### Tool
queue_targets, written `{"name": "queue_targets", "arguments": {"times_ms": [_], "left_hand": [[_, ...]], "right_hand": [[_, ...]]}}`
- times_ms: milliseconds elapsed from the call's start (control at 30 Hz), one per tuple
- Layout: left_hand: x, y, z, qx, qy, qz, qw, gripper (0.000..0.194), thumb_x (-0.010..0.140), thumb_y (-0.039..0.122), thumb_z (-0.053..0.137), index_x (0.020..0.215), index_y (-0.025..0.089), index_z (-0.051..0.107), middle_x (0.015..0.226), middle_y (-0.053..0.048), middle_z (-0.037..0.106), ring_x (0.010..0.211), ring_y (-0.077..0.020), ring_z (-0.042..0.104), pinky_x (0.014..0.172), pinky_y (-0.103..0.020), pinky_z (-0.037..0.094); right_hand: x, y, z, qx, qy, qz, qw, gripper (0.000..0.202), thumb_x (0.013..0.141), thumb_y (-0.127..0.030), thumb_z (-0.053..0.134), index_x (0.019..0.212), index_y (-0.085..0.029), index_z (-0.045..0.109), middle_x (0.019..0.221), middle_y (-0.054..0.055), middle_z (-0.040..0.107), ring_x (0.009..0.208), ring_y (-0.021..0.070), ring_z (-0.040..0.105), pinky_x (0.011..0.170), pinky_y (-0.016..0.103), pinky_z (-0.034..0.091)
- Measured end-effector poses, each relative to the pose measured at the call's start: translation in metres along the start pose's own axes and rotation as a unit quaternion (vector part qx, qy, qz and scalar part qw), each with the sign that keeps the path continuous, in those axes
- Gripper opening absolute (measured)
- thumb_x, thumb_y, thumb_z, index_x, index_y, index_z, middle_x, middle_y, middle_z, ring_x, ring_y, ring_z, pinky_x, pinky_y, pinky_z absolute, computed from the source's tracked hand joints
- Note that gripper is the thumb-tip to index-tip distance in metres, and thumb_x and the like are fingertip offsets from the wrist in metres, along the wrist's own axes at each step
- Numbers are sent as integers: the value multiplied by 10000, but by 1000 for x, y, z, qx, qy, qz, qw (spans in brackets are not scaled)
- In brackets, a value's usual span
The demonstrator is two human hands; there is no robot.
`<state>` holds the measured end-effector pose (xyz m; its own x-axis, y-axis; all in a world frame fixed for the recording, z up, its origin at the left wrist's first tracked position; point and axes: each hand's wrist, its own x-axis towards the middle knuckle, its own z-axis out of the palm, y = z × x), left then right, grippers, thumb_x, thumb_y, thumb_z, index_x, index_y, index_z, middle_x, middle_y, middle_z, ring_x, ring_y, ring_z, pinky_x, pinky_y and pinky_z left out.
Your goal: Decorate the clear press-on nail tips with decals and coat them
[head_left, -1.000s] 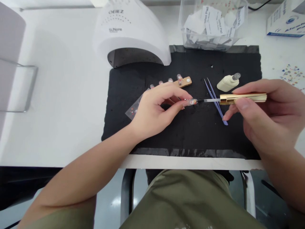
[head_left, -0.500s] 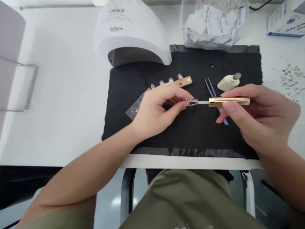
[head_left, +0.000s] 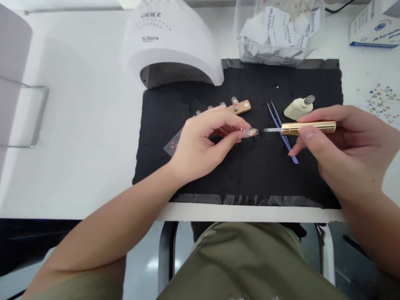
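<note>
Between the thumb and index finger of my left hand [head_left: 211,143] is a clear, decorated false nail [head_left: 251,132], its tip pointing right. My right hand [head_left: 350,146] grips the gold handle of a nail polish brush [head_left: 308,127]. The brush's thin pale stem points left, and its dark tip is a small gap away from the nail. Beneath the brush lie lilac tweezers [head_left: 277,116] on the black mat [head_left: 250,179]. Behind my left hand, a tan strip [head_left: 243,107] carries several decorated false nails, partly hidden. A clear sheet with small stickers [head_left: 172,146] lies partly under my left hand.
A white nail lamp [head_left: 178,37] stands at the back left. A cream bottle [head_left: 298,107] lies near my right hand. Behind it sits a clear bin [head_left: 278,54] of alcohol pads. An alcohol pad box [head_left: 375,27] and scattered rhinestones [head_left: 383,102] are at the right.
My right hand has drawn the brush rightward and slightly up, off the false nail. My left hand stays nearly in place, with the nail turned a little.
</note>
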<state>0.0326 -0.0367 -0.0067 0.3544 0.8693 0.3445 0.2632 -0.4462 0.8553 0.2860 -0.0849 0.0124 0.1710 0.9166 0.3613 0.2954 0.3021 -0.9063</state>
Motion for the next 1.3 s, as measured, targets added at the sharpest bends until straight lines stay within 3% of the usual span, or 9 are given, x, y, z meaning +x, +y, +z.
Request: {"name": "queue_targets", "arguments": {"times_ms": [167,433,600,1100,1300], "left_hand": [[-1,-2,-1,-6,-2,5,1000,31,1025,248,846,1000,240,863,937,-8,855,774,-138,759,754,-281,681],[0,-1,-2,28,-20,0,999,94,1025,232,776,1021,245,869,1012,-28,869,829,-164,779,776,-316,694],[0,0,-1,38,-20,5,999,93,1031,224,779,1032,253,867,1016,-28,875,849,-172,789,782,-315,698],[-1,0,-1,17,-15,8,1000,73,1043,242,790,1034,241,863,1034,-29,879,833,-156,786,797,-304,702],[-1,-2,-1,-7,0,24,1000,85,1019,157,833,1029,229,877,979,-5,866,816,-120,770,796,-248,670]], "right_hand": [[0,5,2,29,12,-55,998,168,908,-161,888,1023,-277,924,774,-36,803,555,101,715,471,222,614],[-2,-1,-1,33,-54,-28,998,183,942,-194,886,1090,-297,915,816,-28,830,600,129,757,512,258,674],[-2,-5,-1,37,-71,-12,997,181,935,-161,889,1073,-276,913,798,-34,825,607,106,754,547,215,689],[-2,-4,-1,-10,-56,-4,998,130,942,-185,888,1037,-272,903,803,-52,817,602,80,746,561,187,673],[-3,-4,-2,-57,-39,4,998,76,972,-249,859,1023,-297,888,809,-74,798,617,79,745,550,215,669]]}}
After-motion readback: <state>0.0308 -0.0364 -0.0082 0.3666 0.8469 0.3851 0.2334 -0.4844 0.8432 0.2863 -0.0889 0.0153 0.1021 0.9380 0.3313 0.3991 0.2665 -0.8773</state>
